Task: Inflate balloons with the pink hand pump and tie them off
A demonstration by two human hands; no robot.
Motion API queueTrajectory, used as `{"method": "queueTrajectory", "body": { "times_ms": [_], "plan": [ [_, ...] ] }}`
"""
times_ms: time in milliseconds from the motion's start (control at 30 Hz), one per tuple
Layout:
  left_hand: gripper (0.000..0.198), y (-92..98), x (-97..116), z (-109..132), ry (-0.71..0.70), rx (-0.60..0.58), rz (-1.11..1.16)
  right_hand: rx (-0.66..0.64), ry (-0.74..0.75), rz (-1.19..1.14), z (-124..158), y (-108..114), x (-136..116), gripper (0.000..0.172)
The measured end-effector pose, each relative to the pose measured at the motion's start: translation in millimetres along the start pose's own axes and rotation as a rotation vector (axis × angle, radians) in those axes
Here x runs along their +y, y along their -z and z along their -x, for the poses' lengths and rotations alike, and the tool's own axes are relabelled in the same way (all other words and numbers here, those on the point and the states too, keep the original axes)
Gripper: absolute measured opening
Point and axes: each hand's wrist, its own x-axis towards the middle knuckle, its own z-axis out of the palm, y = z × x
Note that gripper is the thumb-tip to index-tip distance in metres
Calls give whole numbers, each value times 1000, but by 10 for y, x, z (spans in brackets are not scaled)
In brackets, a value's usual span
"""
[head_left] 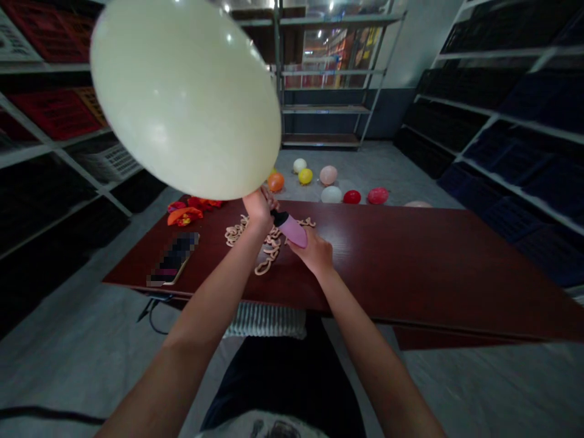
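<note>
A large pale cream balloon (187, 103), blown up full, fills the upper left of the head view. My left hand (258, 205) is closed at its neck, which the fingers mostly hide. My right hand (316, 250) grips a pink balloon pump (293, 231) with a black nozzle end that points up to the left hand. The nozzle tip meets the left fingers; whether it sits inside the balloon's neck is hidden. Beneath both hands, a pile of uninflated beige long balloons (269, 258) lies on the dark red table (410, 261).
Red and orange uninflated balloons (187, 213) lie at the table's back left, with a phone (176, 258) nearer the front edge. Several inflated balloons, one red (378, 195), rest on the floor beyond. Shelves with crates (493, 121) line both sides; a metal rack (323, 109) stands behind.
</note>
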Motion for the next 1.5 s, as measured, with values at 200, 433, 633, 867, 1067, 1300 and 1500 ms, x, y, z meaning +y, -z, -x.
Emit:
{"method": "queueTrajectory", "body": {
  "times_ms": [200, 433, 633, 867, 1067, 1300, 1500],
  "plan": [
    [45, 329, 389, 134, -94, 144, -50, -33, 178, 101, 34, -32, -10, 56],
    [44, 484, 938, 210, -143, 194, -13, -31, 276, 117, 52, 24, -22, 49],
    [49, 346, 1358, 298, -212, 139, -37, -34, 288, 16, 50, 13, -22, 49],
    [50, -239, 1305, 301, -267, -6, -127, 0, 154, -140, 46, -44, 5, 48],
    [51, -789, 771, 83, -279, -116, -291, 20, -54, -207, 28, -54, 62, 46],
    [48, -660, -230, 30, -116, -138, -448, 51, -213, -155, -17, -68, 84, 55],
    [41, -342, -185, 68, 66, 22, -180, 35, -127, -63, -15, -28, 56, 58]
  ]
}}
